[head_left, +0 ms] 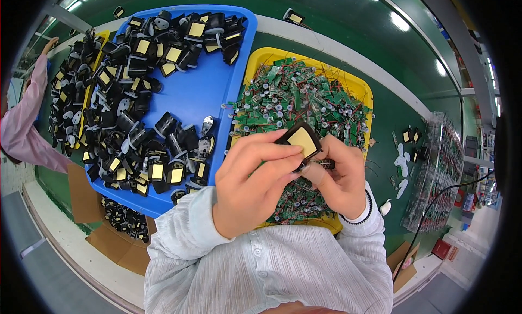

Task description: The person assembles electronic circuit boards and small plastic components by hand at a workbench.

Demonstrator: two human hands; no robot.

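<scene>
My left hand (258, 175) is closed around a small black plastic housing (302, 140) with a pale yellow adhesive pad on its face. The pad faces up, and the thumb lies along its lower edge. Against the right side of the same housing, my right hand (342, 175) pinches with thumb and fingers. A small dark part (327, 163) shows between the right fingers, too hidden to name. Both hands are above a yellow tray (363, 88) heaped with green circuit boards (283, 94) that carry red and black wires.
A blue tray (179, 99) of black housings lies left, beside another yellow tray (86, 110). A cardboard box (117, 246) of black parts stands below. Clear plastic trays (435, 173) and loose white pieces (402, 162) lie right. Another person's pink sleeve (32, 113) is far left.
</scene>
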